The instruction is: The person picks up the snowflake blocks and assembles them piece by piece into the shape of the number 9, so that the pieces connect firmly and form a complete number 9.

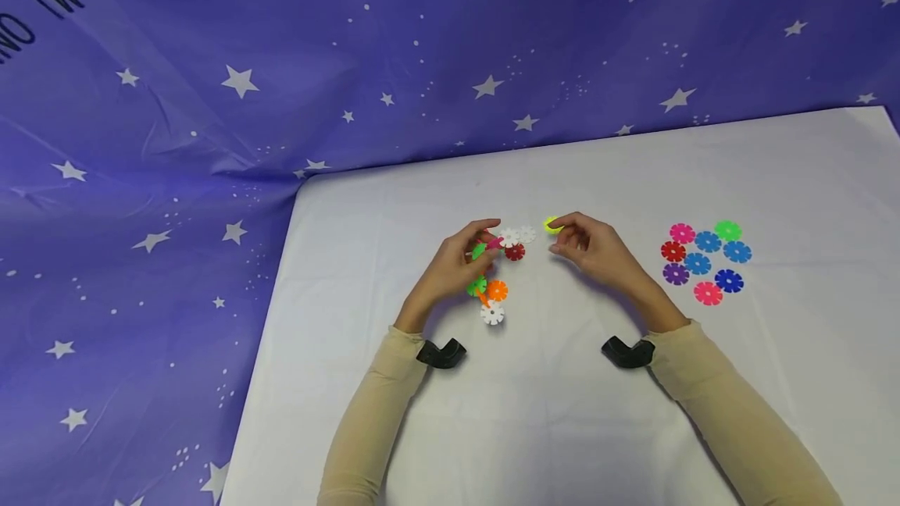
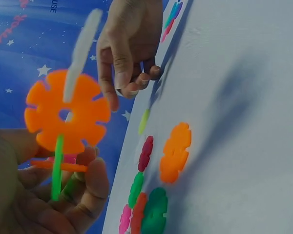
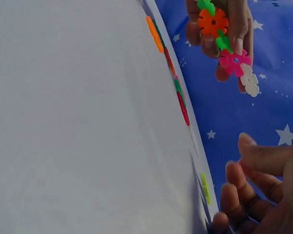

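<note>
Left hand [image 1: 453, 264] curled its grip around a chain of slotted discs [image 3: 225, 44], held above the table [image 1: 548, 397]; the right hand [image 1: 592, 250] had an empty grip, fingers loosely bent and parted, close to a yellow disc [image 3: 205, 189] on the table. Pinching that disc by its rim, slots uncovered, seemed soundest, with the chain held lightly so its joints would not twist. Farther right lay a cluster of loose discs [image 1: 698, 263].

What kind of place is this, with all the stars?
Probably a little indoor play or craft corner, though I can't be sure. A starry purple sheet is behind a white table, and colorful notched discs lie on it.
</note>
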A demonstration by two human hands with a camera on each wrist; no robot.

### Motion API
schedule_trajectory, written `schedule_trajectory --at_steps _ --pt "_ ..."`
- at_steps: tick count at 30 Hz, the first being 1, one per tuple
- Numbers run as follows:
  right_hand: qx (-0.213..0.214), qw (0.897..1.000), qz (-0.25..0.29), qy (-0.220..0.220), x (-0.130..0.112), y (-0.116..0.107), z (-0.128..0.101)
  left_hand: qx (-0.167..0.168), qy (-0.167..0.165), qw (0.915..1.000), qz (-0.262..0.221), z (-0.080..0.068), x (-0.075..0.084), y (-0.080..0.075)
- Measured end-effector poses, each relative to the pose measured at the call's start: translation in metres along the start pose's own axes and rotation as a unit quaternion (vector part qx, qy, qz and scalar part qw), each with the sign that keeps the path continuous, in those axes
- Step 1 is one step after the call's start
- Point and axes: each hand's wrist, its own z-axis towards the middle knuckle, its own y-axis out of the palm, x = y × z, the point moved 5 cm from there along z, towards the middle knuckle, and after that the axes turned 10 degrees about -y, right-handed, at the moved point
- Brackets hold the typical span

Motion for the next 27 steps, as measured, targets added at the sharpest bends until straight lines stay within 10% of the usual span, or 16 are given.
schedule_trajectory --at_steps 14,27 --pt "0.005 1.0 0.003 0.022 0.012 -0.011 0.003 -0.05 0.021 0.9984 0.014 0.002 0.002 0.005" --pt "-0.039 0.991 -0.12 0.042 0.018 -0.004 0.023 -0.035 0.0 0.9993 0.011 0.006 0.005 -0.006"
